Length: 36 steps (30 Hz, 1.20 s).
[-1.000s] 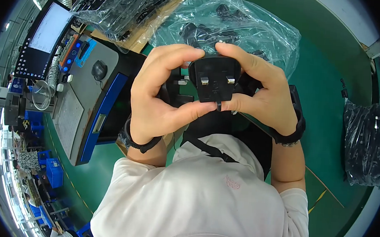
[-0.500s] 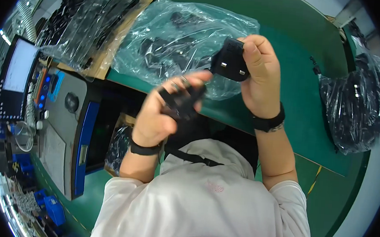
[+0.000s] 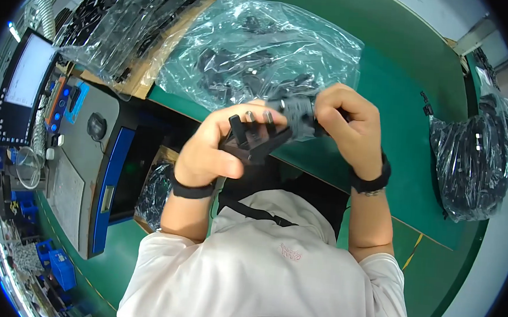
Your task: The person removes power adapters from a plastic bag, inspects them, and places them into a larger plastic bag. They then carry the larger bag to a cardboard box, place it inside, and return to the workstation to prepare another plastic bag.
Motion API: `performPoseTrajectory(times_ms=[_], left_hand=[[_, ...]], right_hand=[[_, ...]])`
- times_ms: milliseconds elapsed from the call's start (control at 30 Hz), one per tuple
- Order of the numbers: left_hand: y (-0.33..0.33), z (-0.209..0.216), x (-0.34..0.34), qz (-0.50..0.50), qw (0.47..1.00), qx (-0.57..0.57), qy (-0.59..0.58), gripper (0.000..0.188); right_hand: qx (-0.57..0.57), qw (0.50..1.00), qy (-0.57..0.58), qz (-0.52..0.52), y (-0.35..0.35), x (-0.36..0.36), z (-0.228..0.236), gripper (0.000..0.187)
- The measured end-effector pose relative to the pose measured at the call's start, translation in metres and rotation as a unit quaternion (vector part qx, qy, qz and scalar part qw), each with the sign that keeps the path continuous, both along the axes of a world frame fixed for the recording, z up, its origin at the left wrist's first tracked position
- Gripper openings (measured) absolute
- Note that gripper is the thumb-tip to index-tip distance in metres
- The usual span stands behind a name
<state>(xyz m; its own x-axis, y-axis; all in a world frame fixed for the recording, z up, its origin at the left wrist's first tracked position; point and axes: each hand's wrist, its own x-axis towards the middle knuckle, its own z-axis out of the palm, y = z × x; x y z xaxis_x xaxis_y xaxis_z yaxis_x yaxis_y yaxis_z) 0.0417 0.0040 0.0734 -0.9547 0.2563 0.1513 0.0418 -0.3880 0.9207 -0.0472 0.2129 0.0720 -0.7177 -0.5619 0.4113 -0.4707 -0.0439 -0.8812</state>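
My left hand (image 3: 198, 151) is closed round a black plug adapter (image 3: 255, 144), whose pins point up past my fingers. Just right of it, my right hand (image 3: 355, 129) grips a second black adapter (image 3: 301, 117) with curled fingers. Motion smears that second piece, so its pin side cannot be made out. The two adapters sit close together or overlap in the view; whether they touch I cannot tell. Beyond my hands, a large clear plastic bag (image 3: 275, 27) lies on the green table (image 3: 395, 118) with black items inside.
At the right, another clear bag (image 3: 477, 162) bulges with black pieces. Bagged black parts (image 3: 112, 31) lie on cardboard (image 3: 145, 77) at the far left. A grey side desk (image 3: 75, 146) carries a mouse (image 3: 96, 126) and a monitor (image 3: 23, 86).
My right hand has moved slightly down and right, turning its adapter so the metal pins no longer show. My left hand has shifted a little, still holding its adapter.
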Motion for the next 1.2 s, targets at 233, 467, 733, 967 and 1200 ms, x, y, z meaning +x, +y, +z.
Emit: performPoseTrajectory(times_ms=[233,467,733,967,1200], left_hand=[[-0.024,-0.024,-0.023,-0.296,0.937,0.185,0.009,0.082],[-0.023,-0.016,-0.024,-0.287,0.93,0.223,-0.05,0.09],[-0.023,-0.002,0.002,-0.042,0.994,0.076,0.07,0.081],[-0.008,0.017,0.024,0.081,0.944,-0.198,0.25,0.062],[0.014,0.028,0.028,0.152,0.893,-0.313,0.287,0.049]], right_hand=[[0.019,0.946,-0.033,0.321,-0.009,-0.008,-0.001,0.078],[0.039,0.963,0.087,0.253,-0.007,-0.001,0.012,0.068],[-0.046,0.981,0.179,0.059,0.01,0.004,0.025,0.059],[-0.089,0.983,0.144,0.076,0.006,-0.001,0.02,0.062],[-0.106,0.988,0.042,0.105,-0.012,0.002,0.012,0.067]])
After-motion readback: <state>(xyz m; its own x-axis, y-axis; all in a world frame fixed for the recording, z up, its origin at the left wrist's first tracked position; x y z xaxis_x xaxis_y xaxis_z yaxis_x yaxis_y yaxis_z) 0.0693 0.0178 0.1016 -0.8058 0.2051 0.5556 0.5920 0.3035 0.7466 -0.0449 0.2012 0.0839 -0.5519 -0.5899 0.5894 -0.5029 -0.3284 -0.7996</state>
